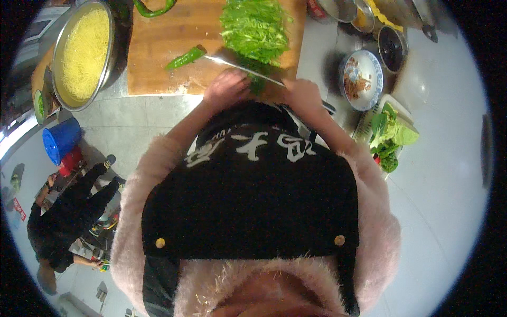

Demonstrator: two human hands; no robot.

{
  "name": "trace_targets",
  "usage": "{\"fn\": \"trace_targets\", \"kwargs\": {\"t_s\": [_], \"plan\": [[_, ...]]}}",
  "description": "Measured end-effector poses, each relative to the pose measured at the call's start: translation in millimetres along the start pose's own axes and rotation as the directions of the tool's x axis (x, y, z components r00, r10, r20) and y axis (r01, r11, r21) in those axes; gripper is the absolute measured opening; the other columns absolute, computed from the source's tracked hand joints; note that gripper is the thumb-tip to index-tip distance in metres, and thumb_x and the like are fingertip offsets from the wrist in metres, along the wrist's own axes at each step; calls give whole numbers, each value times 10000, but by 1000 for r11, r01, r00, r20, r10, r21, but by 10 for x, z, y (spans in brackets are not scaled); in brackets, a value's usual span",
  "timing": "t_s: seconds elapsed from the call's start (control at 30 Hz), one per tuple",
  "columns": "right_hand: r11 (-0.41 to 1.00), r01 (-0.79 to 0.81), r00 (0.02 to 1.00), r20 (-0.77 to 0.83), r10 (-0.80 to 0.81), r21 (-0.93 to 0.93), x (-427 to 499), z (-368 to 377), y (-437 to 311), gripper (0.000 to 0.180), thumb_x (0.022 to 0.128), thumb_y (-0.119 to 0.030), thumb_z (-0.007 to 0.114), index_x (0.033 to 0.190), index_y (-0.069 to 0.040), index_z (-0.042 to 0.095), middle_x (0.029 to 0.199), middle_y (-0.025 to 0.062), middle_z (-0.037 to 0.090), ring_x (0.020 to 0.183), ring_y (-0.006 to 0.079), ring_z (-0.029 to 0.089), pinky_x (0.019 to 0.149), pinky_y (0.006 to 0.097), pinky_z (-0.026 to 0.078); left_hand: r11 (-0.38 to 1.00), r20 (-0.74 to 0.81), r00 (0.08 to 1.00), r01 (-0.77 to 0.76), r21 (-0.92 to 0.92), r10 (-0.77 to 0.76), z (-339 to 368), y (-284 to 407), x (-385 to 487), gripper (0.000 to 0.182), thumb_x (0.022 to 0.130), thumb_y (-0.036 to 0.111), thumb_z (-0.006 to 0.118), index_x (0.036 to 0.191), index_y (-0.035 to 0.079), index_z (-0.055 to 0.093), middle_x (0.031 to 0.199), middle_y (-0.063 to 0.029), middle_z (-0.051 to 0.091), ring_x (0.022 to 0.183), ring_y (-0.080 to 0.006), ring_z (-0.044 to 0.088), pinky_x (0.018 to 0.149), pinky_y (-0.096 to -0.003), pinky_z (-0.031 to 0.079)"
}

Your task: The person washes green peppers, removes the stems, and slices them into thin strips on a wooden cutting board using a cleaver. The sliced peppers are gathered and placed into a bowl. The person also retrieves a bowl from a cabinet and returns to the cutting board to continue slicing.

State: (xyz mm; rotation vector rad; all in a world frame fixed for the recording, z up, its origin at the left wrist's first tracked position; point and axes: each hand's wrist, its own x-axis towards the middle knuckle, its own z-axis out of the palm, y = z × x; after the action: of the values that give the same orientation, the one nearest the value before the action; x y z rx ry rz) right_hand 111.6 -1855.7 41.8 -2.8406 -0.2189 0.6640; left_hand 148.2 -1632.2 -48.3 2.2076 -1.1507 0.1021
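Note:
My right hand (303,95) is closed on the handle of a kitchen knife (245,70), whose blade points up and left over the near part of a wooden cutting board (174,35). My left hand (227,87) rests at the board's near edge, just below the blade, with its fingers bent; whether it holds anything is hidden. A piece of green chili pepper (186,58) lies by the knife's tip. Beyond the blade is a heap of sliced green peppers or similar greens (255,31), and some dark green bits show between my hands.
On the left stands a large steel bowl (107,75) of yellow shreds. Another green pepper (154,12) lies at the board's far side. To the right are a patterned bowl (379,91), a dark-filled bowl (392,49) and a basket of leafy vegetables (362,123). A co-worker (67,222) is at lower left.

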Motion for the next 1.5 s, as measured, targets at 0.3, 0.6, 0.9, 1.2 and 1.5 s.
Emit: {"fn": "trace_targets", "kwargs": {"t_s": [0.3,0.6,0.9,1.2,1.5], "plan": [[997,-18,1000,-23,20,72,32,53,-83,168,794,-248,517,798,-92,581,665,144,591,638,338,583,572,464,452,999,31,999,-23,-24,24,31,-41,-32,337,686,236,679,971,81,589,1020,-70,562,972,-243,540,886,-364,427],[984,43,992,-125,-22,174,8,104,-71,204,801,-259,520,784,-65,579,654,157,580,632,351,575,567,456,456,999,67,998,-12,-35,15,62,-78,-103,270,733,139,589,994,79,567,1051,-82,558,1009,-251,525,919,-375,405],[997,-36,998,-51,39,66,-16,173,-109,221,777,-280,554,759,-61,570,662,160,578,650,341,580,581,451,453,996,19,996,-88,23,88,107,-120,-162,259,698,122,587,956,99,572,1021,-67,570,974,-251,545,906,-392,413],[975,-107,994,-4,109,194,-105,114,-109,193,778,-252,543,760,-63,575,678,157,583,675,348,578,605,470,453,989,-27,991,-132,71,134,43,-97,-146,297,660,125,617,956,103,603,942,-40,585,845,-204,562,749,-342,448],[994,-56,997,52,51,96,-82,83,-80,191,773,-249,542,777,-58,553,693,163,585,683,359,575,605,466,451,978,90,992,-101,185,86,50,-77,-185,314,675,132,568,986,99,581,927,-23,582,819,-179,564,729,-316,458]]}}
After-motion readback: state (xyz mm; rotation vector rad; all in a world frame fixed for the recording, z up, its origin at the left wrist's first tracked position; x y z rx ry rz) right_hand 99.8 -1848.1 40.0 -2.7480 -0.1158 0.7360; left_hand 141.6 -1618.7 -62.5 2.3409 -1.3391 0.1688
